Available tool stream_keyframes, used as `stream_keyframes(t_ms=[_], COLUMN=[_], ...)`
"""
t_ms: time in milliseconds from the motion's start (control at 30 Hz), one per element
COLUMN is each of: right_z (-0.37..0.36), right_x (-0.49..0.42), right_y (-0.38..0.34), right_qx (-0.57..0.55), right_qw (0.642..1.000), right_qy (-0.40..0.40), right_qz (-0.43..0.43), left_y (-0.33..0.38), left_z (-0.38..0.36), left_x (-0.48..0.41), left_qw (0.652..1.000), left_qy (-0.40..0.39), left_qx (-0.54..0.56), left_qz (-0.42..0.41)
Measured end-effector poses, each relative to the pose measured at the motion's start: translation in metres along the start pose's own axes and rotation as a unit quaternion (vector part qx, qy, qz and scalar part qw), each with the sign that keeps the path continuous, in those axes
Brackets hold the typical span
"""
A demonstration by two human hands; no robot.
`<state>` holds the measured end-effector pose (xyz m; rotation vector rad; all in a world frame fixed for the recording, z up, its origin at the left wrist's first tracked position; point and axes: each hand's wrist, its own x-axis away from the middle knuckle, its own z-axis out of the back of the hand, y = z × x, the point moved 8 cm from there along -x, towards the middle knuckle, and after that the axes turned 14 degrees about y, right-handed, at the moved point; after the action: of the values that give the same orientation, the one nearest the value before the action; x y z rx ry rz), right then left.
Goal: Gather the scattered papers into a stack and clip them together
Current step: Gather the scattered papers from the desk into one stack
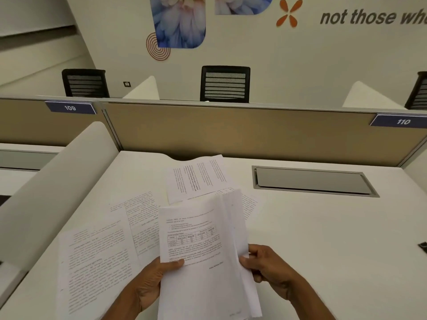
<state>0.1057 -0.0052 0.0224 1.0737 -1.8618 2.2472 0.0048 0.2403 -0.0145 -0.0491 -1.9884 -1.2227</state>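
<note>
Right, over on the left of the tabletop [323, 250], loose printed sheets [97, 257] lie flat and overlapping. Next along is the left hand [150, 282], its grip clamped on the lower left edge of the stack of papers [203, 262], thumb pressed on the top page. That stack is held up off the tabletop near the front edge, and its top page shows text and a small table. Behind it, a far sheet [196, 179] lies flat close to the partition [231, 132]. The right hand [270, 269] has its grip pinched on the stack's right edge, thumb in front, fingers curled. Further right, a grey hatch [312, 181] is set into the tabletop. A small dark item [424, 247] sits at the far right edge, too cropped to identify.
</note>
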Motion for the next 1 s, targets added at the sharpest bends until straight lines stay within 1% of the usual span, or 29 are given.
stream_keyframes(t_ms=[233,300,333,400,467,500,533,567,633,733,867,1000], right_z=[-0.021,-0.026,-0.024,-0.010,0.013,0.022,0.027,0.028,0.023,0.015,0.003,0.002], right_x=[-0.020,-0.029,-0.035,-0.055,-0.072,-0.076,-0.080,-0.084,-0.091,-0.101,-0.107,-0.118], right_y=[0.005,0.005,0.005,0.013,0.021,0.023,0.023,0.022,0.017,0.011,0.011,0.016], right_qx=[0.043,0.052,0.050,0.009,-0.046,-0.051,-0.059,-0.075,-0.123,-0.186,-0.186,-0.198], right_qw=[0.998,0.997,0.998,0.993,0.967,0.952,0.940,0.934,0.926,0.912,0.898,0.888], right_qy=[-0.038,-0.032,-0.006,0.101,0.240,0.294,0.326,0.339,0.339,0.336,0.348,0.370], right_qz=[-0.031,-0.041,-0.047,-0.067,-0.071,-0.071,-0.075,-0.085,-0.110,-0.146,-0.195,-0.187], left_y=[-0.016,-0.014,-0.011,-0.003,0.005,0.007,0.008,0.008,0.007,0.002,0.000,0.000], left_z=[0.021,0.025,0.029,0.041,0.054,0.060,0.066,0.070,0.075,0.078,0.080,0.080], left_x=[-0.019,-0.027,-0.031,-0.042,-0.051,-0.055,-0.059,-0.062,-0.063,-0.069,-0.075,-0.075], left_qw=[0.999,0.999,0.999,0.996,0.993,0.990,0.987,0.984,0.977,0.972,0.972,0.972], left_qy=[0.020,0.033,0.048,0.083,0.112,0.129,0.143,0.159,0.183,0.196,0.198,0.192], left_qx=[0.009,0.004,0.004,0.012,-0.006,-0.026,-0.048,-0.068,-0.099,-0.110,-0.118,-0.129], left_qz=[0.025,0.009,-0.003,-0.022,-0.036,-0.042,-0.047,-0.053,-0.057,-0.062,-0.054,-0.042])
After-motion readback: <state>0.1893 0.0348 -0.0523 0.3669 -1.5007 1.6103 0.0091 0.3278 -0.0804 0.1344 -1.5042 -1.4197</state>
